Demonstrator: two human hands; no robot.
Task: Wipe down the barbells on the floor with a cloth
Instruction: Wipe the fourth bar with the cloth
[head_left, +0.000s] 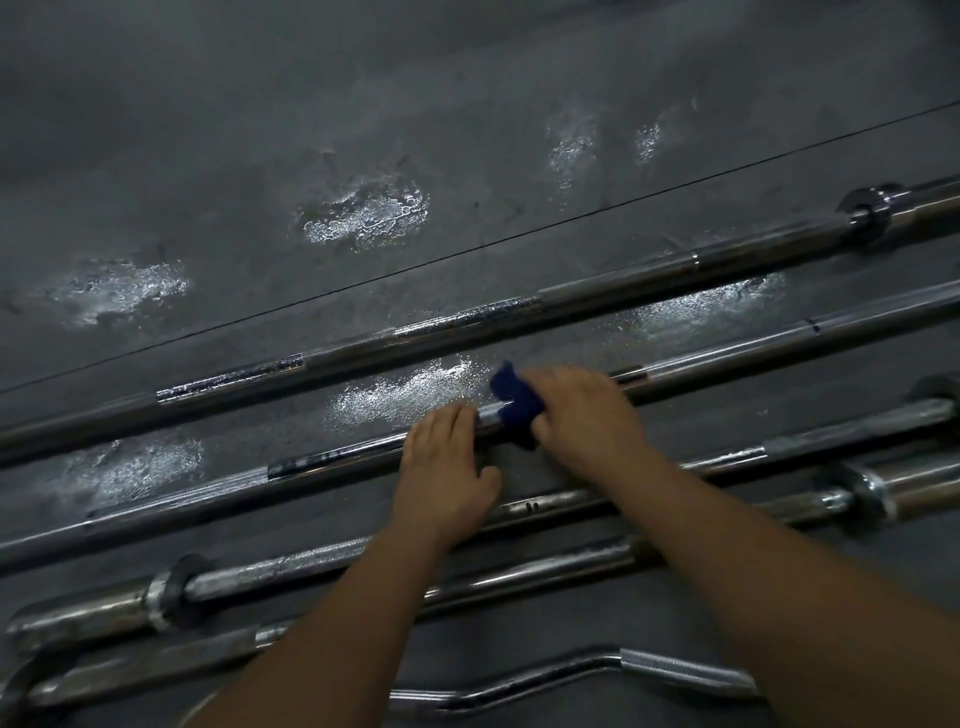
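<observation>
Several steel barbells lie side by side on the dark floor, running from lower left to upper right. On the second barbell from the far side (332, 457), my right hand (582, 415) holds a dark blue cloth (514, 402) wrapped over the shaft. Just to the left of the cloth, my left hand (447, 467) rests on the same bar, fingers laid over the shaft and thumb on the near side. The farthest barbell (597, 296) lies untouched beyond it.
Nearer bars with collars (166, 597) and a curl bar (597, 670) lie under my forearms. Wet, shiny patches (369, 213) mark the grey floor beyond the bars. A thin dark seam (467, 249) crosses the floor diagonally.
</observation>
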